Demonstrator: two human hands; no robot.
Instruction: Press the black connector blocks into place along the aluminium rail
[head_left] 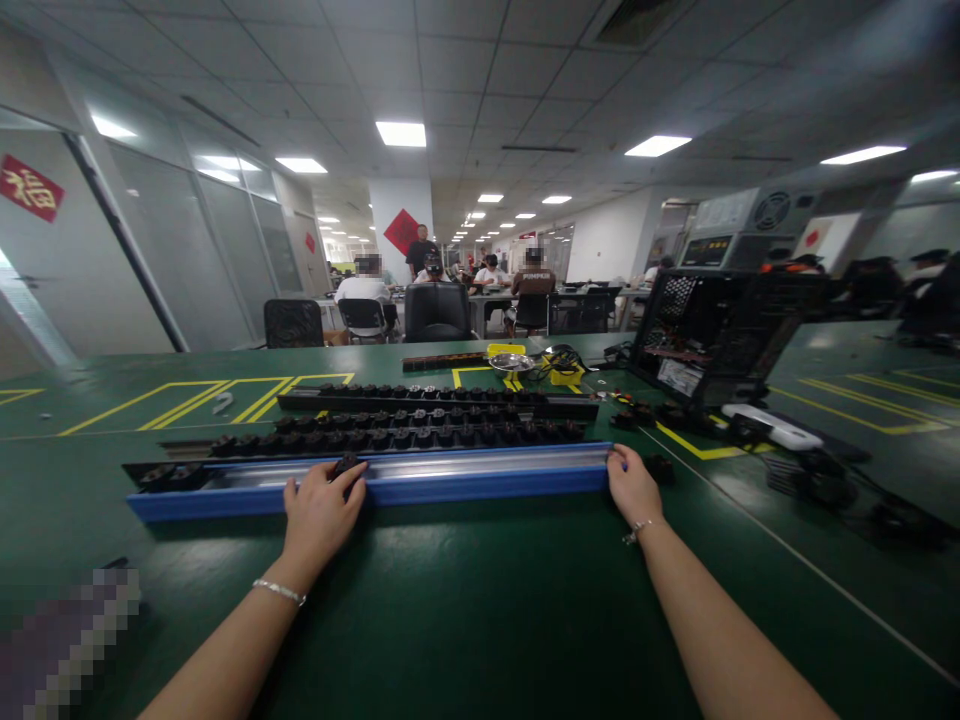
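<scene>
A long blue channel (487, 486) with a shiny metal inside lies across the table in front of me. My left hand (324, 505) is over its left half, fingers closed around a small black socket-like module (347, 464) inside the channel. Two similar black modules (172, 478) sit in the channel's left end. My right hand (634, 487) grips the right end of the channel between thumb and fingers. Just behind are dark rails (300, 400) carrying rows of black modules (420, 436).
An open black computer case (720, 335) stands at the right, with power supplies (750, 225) above it. Behind the rails are a metal dish (511, 364) and black cables (566, 360). A white device (772, 427) lies to the right. Several people sit at tables farther back.
</scene>
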